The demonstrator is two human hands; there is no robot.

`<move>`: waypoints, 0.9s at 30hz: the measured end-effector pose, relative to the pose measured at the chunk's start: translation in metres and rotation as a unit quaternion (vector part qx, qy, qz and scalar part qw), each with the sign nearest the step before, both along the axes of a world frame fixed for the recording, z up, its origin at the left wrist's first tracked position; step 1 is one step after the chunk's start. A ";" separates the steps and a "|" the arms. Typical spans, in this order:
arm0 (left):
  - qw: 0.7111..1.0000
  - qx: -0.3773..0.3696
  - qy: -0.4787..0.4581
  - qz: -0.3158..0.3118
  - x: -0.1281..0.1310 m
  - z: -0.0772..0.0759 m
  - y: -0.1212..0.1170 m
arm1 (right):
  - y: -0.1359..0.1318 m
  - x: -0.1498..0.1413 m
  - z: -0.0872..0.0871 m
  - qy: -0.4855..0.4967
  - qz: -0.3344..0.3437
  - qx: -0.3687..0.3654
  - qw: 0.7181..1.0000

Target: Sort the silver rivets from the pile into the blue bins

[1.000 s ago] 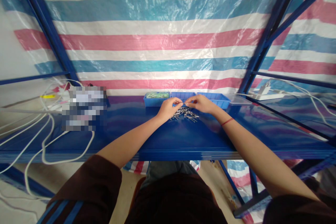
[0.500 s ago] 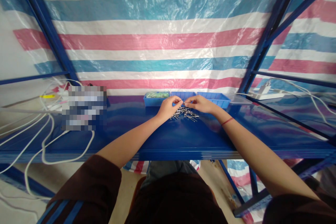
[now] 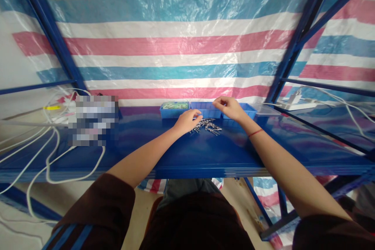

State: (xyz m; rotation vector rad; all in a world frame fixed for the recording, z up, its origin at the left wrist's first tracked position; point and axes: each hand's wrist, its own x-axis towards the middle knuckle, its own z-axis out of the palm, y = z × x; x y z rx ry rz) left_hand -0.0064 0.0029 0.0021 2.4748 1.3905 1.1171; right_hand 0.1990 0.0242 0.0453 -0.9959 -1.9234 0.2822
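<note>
Pins (image 3: 211, 125) (silvery), left hand (image 3: 187, 120) near, blue-striped sleeve (image 3: 101, 203)

On my feed I get a dark brown top (image 3: 193, 224), bottom centre. Left sleeve (image 3: 108, 199), lower left, has three slanted blue stripes (image 3: 66, 236); right sleeve (image 3: 328, 234), lower right, same brown. Thin red wristband (image 3: 256, 133) right of centre. Grey trousers (image 3: 187, 188), lower centre.

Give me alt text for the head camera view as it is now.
A person's left hand is at a pile of metal pins on a blue table; the right hand is near three blue bins. Striped sheeting hangs behind.
</note>
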 end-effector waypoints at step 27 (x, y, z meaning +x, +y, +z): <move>0.998 0.009 0.068 0.010 0.002 -0.001 -0.008 | -0.004 -0.006 -0.012 -0.191 0.123 -0.082 0.970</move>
